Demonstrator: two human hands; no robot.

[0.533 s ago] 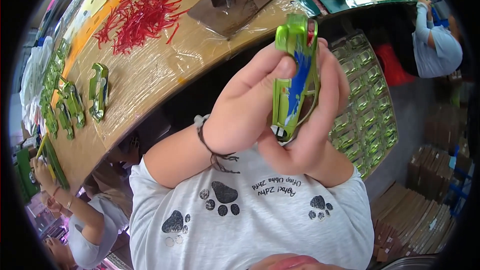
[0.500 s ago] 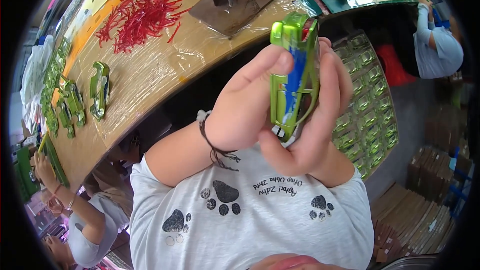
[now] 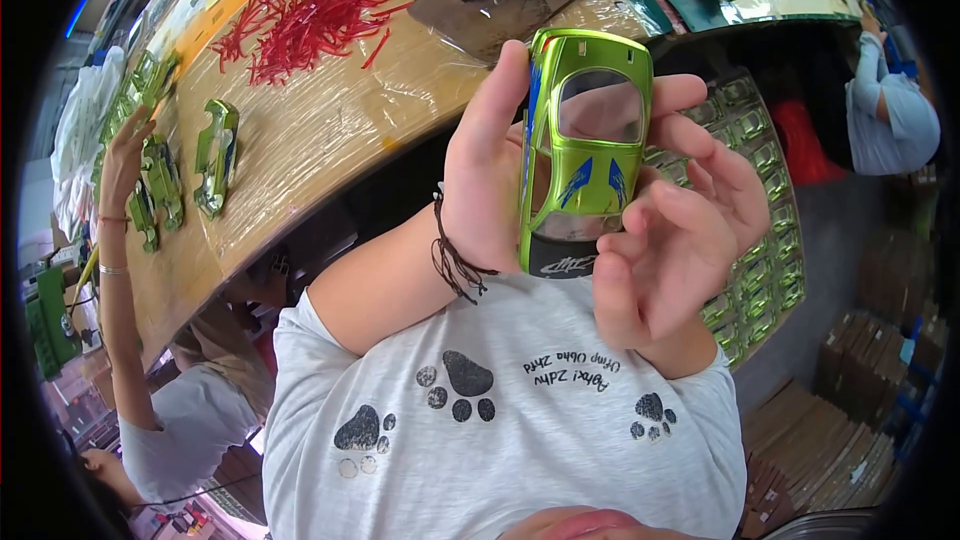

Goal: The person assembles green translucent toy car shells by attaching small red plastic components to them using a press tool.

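Table (image 3: 340,140), brown and glossy with wrinkled clear film, curves across the upper left. Co-worker in a pale shirt (image 3: 190,420) at lower left, one arm stretched up to green pieces at the table's left end. A second co-worker (image 3: 890,120), also in a pale top, far upper right. Wearer's light grey T-shirt (image 3: 560,420) fills the lower middle, printed with dark paw marks. Stack of brown cardboard (image 3: 825,440) at lower right. Rows of green shells (image 3: 760,260) set out to the right, beyond the wearer's arm. Metal stand (image 3: 510,10) on the table's far side, flat base plate, dark upright. Loose heap of red strips (image 3: 305,20) lies left of it.

Hands in front of the chest. Left hand (image 3: 485,185) wrapped round the held car shell from the left: thumb up along its side, fingers hidden behind. Right hand (image 3: 690,240) half open, fingers apart and curled, tips at the shell's right edge; cannot tell whether it grips.

Car shell (image 3: 590,155) between the hands, clear of the table, glossy green, top side to the camera, dark end toward the wearer. Loose shell (image 3: 215,160) lies on the table, left. Smallest: black cord bracelet (image 3: 447,250), left wrist; two blue marks (image 3: 577,185) on the held shell.
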